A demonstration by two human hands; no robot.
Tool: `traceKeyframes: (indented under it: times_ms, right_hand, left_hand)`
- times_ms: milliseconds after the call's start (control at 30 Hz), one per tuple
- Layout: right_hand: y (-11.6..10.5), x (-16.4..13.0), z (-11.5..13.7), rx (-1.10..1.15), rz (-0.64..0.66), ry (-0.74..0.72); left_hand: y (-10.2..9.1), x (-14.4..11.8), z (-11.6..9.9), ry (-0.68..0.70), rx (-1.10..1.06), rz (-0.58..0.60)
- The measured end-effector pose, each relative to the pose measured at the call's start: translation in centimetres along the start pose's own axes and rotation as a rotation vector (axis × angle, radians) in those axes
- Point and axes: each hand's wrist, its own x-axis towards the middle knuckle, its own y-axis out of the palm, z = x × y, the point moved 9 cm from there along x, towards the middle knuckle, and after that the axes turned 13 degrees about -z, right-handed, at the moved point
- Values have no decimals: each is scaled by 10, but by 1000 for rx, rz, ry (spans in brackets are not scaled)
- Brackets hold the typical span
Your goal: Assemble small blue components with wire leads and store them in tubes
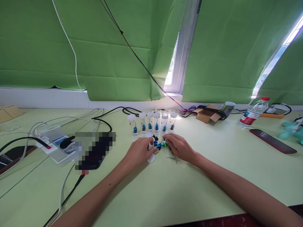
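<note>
Green blinds hang behind a pale green surface point(165, 195) where both hands meet near the middle. The left hand point(139, 151) is curled around a clear tube point(151, 154), whose white cap shows just below the thumb; the fingers are closed on it. The right hand point(181, 147) lies palm down, its fingertips drawn together over a small green part point(165, 144), though whether it pinches it I cannot tell. Between the two hands sit small blue pieces point(158, 145), touching or nearly so. Just beyond the fingertips stands a row of capped tubes point(152, 123), upright. A thin metal tool point(172, 158) lies just under the right hand. A power strip point(55, 143) sits well to the left of the left hand.
</note>
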Motion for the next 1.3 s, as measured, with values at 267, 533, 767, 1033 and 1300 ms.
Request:
traceKeyframes:
  times_ms: [267, 533, 767, 1033, 1300]
  right_hand:
    - [-2, 0, -1, 4, -25, -12]
    - [-5, 1, 0, -16, -67, -19]
    - [-4, 2, 2, -7, -53, -9]
    - [0, 0, 0, 33, -1, 5]
    - [1, 4, 8, 13, 29, -51]
  left_hand:
    - [0, 0, 2, 0, 12, 1]
    - [1, 0, 2, 4, 17, -2]
    - [0, 0, 3, 15, 15, -19]
    - [0, 1, 1, 11, 0, -17]
    - [1, 1, -1, 45, 7, -22]
